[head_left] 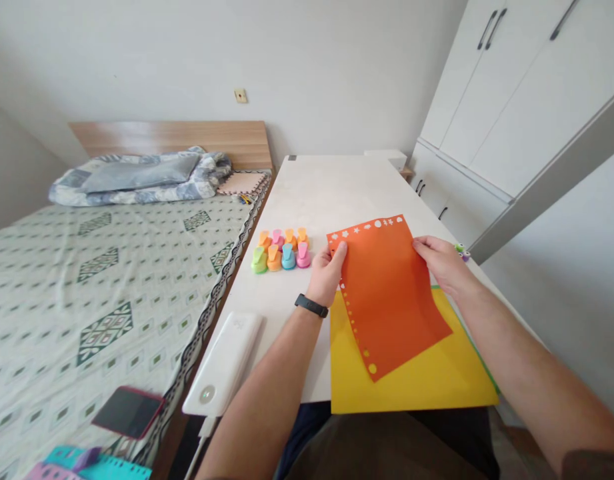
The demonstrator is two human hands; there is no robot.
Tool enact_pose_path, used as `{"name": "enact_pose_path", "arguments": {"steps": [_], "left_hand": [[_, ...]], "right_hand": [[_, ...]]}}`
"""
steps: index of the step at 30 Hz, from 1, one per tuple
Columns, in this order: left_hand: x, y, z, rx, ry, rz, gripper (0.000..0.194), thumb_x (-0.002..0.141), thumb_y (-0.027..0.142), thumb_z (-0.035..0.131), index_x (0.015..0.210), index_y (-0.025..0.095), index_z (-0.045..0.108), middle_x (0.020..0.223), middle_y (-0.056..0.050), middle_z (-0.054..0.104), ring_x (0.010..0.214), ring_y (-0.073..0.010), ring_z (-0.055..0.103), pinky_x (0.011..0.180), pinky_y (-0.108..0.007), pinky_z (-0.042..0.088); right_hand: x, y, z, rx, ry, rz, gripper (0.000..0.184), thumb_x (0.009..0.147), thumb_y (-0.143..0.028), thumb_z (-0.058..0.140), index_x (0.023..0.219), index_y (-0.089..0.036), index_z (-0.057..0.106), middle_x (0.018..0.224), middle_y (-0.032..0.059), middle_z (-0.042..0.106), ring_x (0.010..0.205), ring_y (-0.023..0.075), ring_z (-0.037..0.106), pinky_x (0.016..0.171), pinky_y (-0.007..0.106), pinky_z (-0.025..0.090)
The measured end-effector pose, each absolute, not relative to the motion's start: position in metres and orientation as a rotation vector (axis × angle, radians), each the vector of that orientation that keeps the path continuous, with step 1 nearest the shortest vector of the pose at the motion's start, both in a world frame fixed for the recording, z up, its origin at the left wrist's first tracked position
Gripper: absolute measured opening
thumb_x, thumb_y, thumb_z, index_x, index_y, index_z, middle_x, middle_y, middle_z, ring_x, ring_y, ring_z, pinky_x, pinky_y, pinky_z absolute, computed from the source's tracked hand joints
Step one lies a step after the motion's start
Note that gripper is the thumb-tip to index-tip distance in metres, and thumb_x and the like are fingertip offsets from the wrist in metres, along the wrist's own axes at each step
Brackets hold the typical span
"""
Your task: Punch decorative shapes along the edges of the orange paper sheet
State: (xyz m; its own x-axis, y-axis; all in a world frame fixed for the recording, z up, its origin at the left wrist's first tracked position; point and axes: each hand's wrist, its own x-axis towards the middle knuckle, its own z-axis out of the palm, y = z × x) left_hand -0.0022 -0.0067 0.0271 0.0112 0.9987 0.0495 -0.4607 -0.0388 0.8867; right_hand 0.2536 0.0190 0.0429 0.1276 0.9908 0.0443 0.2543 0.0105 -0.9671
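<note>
An orange paper sheet (pixel 391 293) with punched shapes along its top and left edges is lifted slightly above a yellow sheet (pixel 427 383) on the white table (pixel 327 193). My left hand (pixel 328 273), with a black wristband, pinches the orange sheet's left edge near the top corner. My right hand (pixel 439 262) grips its right edge. Both hands are closed on the paper. To the left of my left hand stand several small colourful craft punches (pixel 281 251) in two rows.
A white power bank (pixel 224 363) lies at the table's near left edge. A small green and purple object (pixel 461 251) peeks from behind my right hand. A bed (pixel 101 280) with a phone (pixel 128 411) lies left. White wardrobes (pixel 511 87) stand right.
</note>
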Motion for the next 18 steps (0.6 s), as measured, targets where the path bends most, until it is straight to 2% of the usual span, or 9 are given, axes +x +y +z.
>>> {"name": "enact_pose_path", "arguments": {"steps": [4, 6, 9, 13, 18], "left_hand": [[-0.018, -0.002, 0.033, 0.759, 0.841, 1.342, 0.060, 0.088, 0.077, 0.056, 0.096, 0.018, 0.064, 0.094, -0.008, 0.077, 0.082, -0.0189, 0.075, 0.066, -0.026, 0.057], [-0.025, -0.001, 0.037, 0.730, 0.781, 1.170, 0.067, 0.087, 0.081, 0.051, 0.101, 0.017, 0.066, 0.102, -0.012, 0.077, 0.084, -0.0197, 0.075, 0.067, -0.027, 0.059], [-0.027, -0.003, 0.037, 0.781, 0.770, 0.954, 0.063, 0.085, 0.075, 0.062, 0.106, 0.016, 0.069, 0.106, -0.013, 0.076, 0.082, -0.0193, 0.075, 0.067, -0.028, 0.060], [-0.014, -0.013, 0.029, 1.033, 0.836, 0.778, 0.055, 0.078, 0.061, 0.081, 0.108, 0.016, 0.073, 0.103, -0.011, 0.076, 0.072, -0.0142, 0.072, 0.062, -0.024, 0.058], [0.002, -0.021, 0.020, 1.128, 0.818, 0.682, 0.047, 0.075, 0.054, 0.085, 0.100, 0.015, 0.077, 0.089, -0.009, 0.078, 0.066, -0.0139, 0.069, 0.057, -0.022, 0.052]], "right_hand": [[0.265, 0.020, 0.072, -1.433, -1.537, 0.902, 0.035, 0.086, -0.053, 0.067, 0.098, -0.021, 0.072, 0.091, 0.0049, 0.078, 0.075, 0.0211, 0.069, 0.069, 0.033, 0.053], [0.270, 0.019, 0.087, -1.454, -1.807, 0.865, 0.032, 0.089, -0.052, 0.063, 0.097, -0.022, 0.073, 0.091, 0.0043, 0.078, 0.076, 0.0209, 0.068, 0.071, 0.033, 0.051], [0.270, 0.017, 0.099, -1.440, -2.178, 0.830, 0.028, 0.092, -0.049, 0.060, 0.095, -0.025, 0.075, 0.092, 0.0022, 0.078, 0.081, 0.0214, 0.069, 0.077, 0.033, 0.050], [0.258, 0.014, 0.093, -1.406, -2.334, 0.847, 0.026, 0.092, -0.045, 0.061, 0.101, -0.028, 0.079, 0.094, 0.0009, 0.079, 0.085, 0.0229, 0.070, 0.081, 0.035, 0.050], [0.246, 0.016, 0.073, -1.305, -2.393, 0.763, 0.025, 0.094, -0.039, 0.058, 0.102, -0.028, 0.079, 0.102, 0.0011, 0.080, 0.088, 0.0222, 0.071, 0.085, 0.035, 0.050]]}}
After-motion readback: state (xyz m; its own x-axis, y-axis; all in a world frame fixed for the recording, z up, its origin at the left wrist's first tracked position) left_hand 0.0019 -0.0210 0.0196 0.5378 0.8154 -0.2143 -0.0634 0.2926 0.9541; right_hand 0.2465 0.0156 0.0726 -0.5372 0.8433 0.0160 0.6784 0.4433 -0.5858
